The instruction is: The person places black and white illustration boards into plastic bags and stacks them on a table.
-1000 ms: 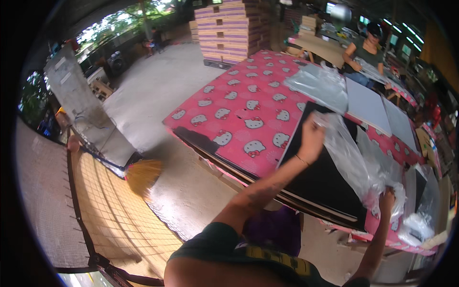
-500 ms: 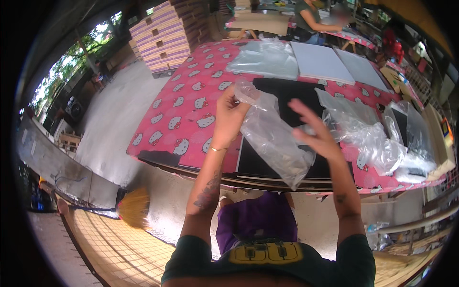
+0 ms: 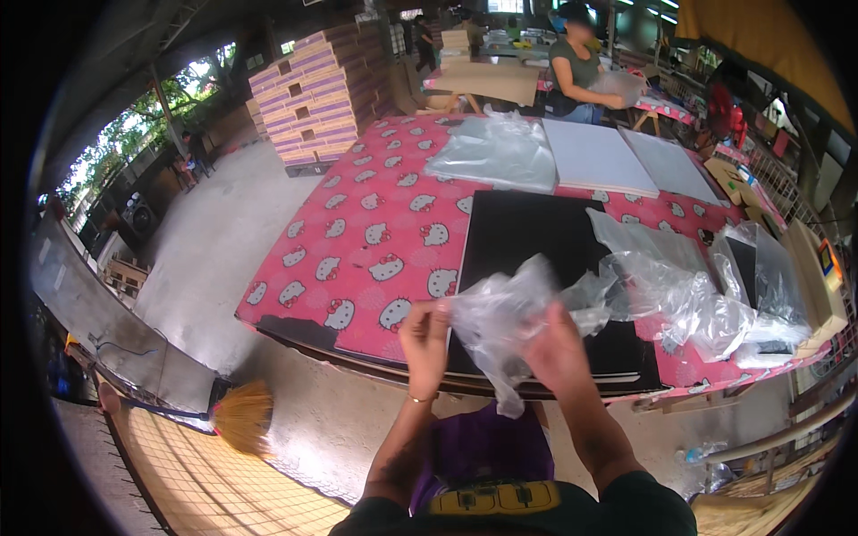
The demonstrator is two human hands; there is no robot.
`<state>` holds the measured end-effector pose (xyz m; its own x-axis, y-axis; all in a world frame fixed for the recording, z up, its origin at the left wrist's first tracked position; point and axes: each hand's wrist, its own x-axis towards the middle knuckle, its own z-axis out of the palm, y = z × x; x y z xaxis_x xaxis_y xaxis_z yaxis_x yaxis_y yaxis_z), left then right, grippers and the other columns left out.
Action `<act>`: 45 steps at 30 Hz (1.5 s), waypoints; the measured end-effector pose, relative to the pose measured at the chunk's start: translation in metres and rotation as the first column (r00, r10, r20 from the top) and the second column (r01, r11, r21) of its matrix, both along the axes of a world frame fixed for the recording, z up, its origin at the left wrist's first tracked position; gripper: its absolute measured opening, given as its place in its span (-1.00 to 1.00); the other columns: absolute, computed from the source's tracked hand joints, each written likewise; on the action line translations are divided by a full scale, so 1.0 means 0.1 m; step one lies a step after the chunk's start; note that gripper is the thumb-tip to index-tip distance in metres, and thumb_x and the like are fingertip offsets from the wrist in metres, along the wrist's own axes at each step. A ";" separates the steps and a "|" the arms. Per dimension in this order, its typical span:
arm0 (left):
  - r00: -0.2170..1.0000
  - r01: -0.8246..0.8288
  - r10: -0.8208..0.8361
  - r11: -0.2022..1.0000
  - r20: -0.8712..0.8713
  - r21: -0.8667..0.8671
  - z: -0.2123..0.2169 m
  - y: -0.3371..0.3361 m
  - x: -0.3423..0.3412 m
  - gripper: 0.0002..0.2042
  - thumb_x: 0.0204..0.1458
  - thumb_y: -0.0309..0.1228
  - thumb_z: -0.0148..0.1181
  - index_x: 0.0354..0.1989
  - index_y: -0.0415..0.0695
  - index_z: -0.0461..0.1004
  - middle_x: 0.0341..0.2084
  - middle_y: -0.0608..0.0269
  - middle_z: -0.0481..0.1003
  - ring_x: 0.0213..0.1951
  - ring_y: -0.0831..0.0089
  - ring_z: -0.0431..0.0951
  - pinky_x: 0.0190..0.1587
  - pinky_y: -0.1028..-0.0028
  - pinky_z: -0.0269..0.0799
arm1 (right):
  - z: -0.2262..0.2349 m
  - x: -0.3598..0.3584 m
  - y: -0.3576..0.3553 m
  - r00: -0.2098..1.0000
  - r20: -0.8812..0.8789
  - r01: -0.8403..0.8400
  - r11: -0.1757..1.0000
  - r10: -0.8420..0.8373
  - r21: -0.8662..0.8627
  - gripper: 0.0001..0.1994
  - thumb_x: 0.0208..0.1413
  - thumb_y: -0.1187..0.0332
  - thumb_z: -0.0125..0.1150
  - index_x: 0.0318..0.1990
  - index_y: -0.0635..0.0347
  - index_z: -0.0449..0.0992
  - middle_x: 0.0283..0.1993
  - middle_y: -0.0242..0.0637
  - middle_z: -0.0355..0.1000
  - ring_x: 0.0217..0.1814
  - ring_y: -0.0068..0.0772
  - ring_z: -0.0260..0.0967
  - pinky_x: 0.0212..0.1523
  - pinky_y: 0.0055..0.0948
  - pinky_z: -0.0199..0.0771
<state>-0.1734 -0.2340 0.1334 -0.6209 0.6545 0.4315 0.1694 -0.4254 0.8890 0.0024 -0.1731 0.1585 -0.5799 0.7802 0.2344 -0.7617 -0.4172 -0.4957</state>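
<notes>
My left hand (image 3: 424, 344) is closed in a pinch on the upper left edge of a clear plastic bag (image 3: 500, 308). My right hand (image 3: 556, 348) is against the bag's right side; its fingers are smeared by motion, so their grip is unclear. Crumpled and blurred, the bag hangs between both hands above the table's near edge. Beneath it lies a large flat black board or sheet (image 3: 527, 228), partly covered by the bag and my hands. More crumpled clear plastic (image 3: 688, 290) lies just to the right.
A pink patterned cover (image 3: 357, 232) lies over the table. Toward its far side are stacked clear bags (image 3: 496, 152) and white sheets (image 3: 599, 156). Stacked cartons (image 3: 308, 103) rise beyond the left edge, a broom (image 3: 243, 418) lies lower left, and a person (image 3: 576, 71) works at another table.
Both hands have come down and nearer my body with the bag. The right hand, earlier spread apart from it, now meets the bag, which is more bunched. The view has tilted up.
</notes>
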 end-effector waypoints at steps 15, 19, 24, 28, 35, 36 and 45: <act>0.998 0.003 -0.005 0.999 -0.062 -0.041 0.37 -0.66 -0.96 -0.54 -0.05 -0.52 0.18 0.09 -0.19 0.26 -0.06 0.09 0.40 0.02 0.34 0.39 0.14 0.36 0.25 | 0.35 0.87 0.46 0.807 0.417 -0.167 0.516 -0.419 0.840 -0.72 0.07 0.45 0.19 -0.03 0.07 0.44 -0.33 -0.38 0.35 -0.24 -0.58 0.32 -0.34 -0.50 0.40; 0.611 0.126 -0.221 0.975 -0.760 -0.182 1.10 -0.52 -0.14 -0.19 -0.18 -0.52 0.22 0.33 -0.15 0.00 0.09 0.05 0.34 0.18 0.22 0.27 0.22 0.26 0.13 | 0.86 0.39 0.19 0.804 0.490 -0.517 0.010 -0.337 0.856 -0.86 0.05 0.40 0.23 -0.22 0.11 0.54 -0.30 -0.28 0.33 -0.26 -0.41 0.33 -0.32 -0.36 0.39; 0.709 0.423 -0.604 0.778 -0.364 -0.465 1.24 -0.44 -0.10 -0.52 -0.14 -0.64 0.11 0.07 -0.19 0.36 -0.27 0.13 0.51 -0.24 0.37 0.48 -0.20 0.42 0.38 | 0.88 0.34 0.07 0.192 0.324 -0.741 0.079 -0.926 0.666 -0.73 0.03 0.14 0.23 -0.37 0.19 0.57 -0.19 -0.17 0.33 -0.18 -0.17 0.39 -0.24 -0.20 0.45; 0.536 0.482 -0.565 0.815 -0.628 -0.322 1.23 -0.49 -0.21 -0.73 -0.17 -0.68 0.09 -0.25 -0.19 0.54 -0.39 0.13 0.45 -0.40 0.29 0.52 -0.40 0.38 0.44 | 0.43 0.74 0.55 -0.111 0.039 -0.725 0.107 -0.993 0.680 -0.72 -0.04 0.15 0.27 -0.20 0.05 0.56 -0.10 -0.11 0.35 -0.16 -0.05 0.44 -0.23 -0.17 0.47; 0.368 -0.545 0.037 0.818 -0.929 -0.183 0.93 -0.48 -0.59 -0.79 -0.08 -0.46 0.15 -0.26 -0.25 0.55 -0.29 0.00 0.37 -0.34 0.09 0.51 -0.36 0.22 0.47 | 0.76 1.06 0.53 -0.270 0.013 -0.078 0.035 -0.963 0.996 -0.54 0.00 0.30 0.20 0.10 0.09 0.34 -0.15 -0.06 0.39 -0.21 -0.03 0.46 -0.28 -0.21 0.46; 0.424 -0.523 0.195 0.850 -0.885 -0.064 0.99 -0.57 -0.49 -0.82 -0.06 -0.43 0.15 -0.33 -0.28 0.56 -0.26 0.01 0.37 -0.31 0.09 0.49 -0.31 0.19 0.45 | 0.64 1.08 0.41 -0.078 0.212 0.252 0.187 -0.974 0.950 -0.60 0.01 0.28 0.19 0.05 0.09 0.40 -0.17 -0.07 0.40 -0.24 -0.03 0.46 -0.28 -0.20 0.46; 0.689 0.074 -0.390 0.876 -0.611 -0.476 0.78 -0.99 -1.13 -0.61 -0.02 -0.13 0.26 -0.69 -0.20 0.47 -0.02 -0.08 0.42 0.08 0.13 0.37 0.10 0.17 0.27 | 0.64 1.49 0.51 -0.123 0.607 -0.797 0.443 -0.785 0.411 -0.55 -0.15 -0.10 0.31 -0.56 0.19 0.54 -0.52 -0.18 0.45 -0.34 -0.12 0.47 -0.29 -0.28 0.38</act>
<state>-0.2868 -0.3331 0.2119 -0.0682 0.9377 0.3406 0.7266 -0.1873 0.6611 0.1511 -0.1223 0.2226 -0.6891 0.6990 -0.1910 0.7194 0.6282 -0.2965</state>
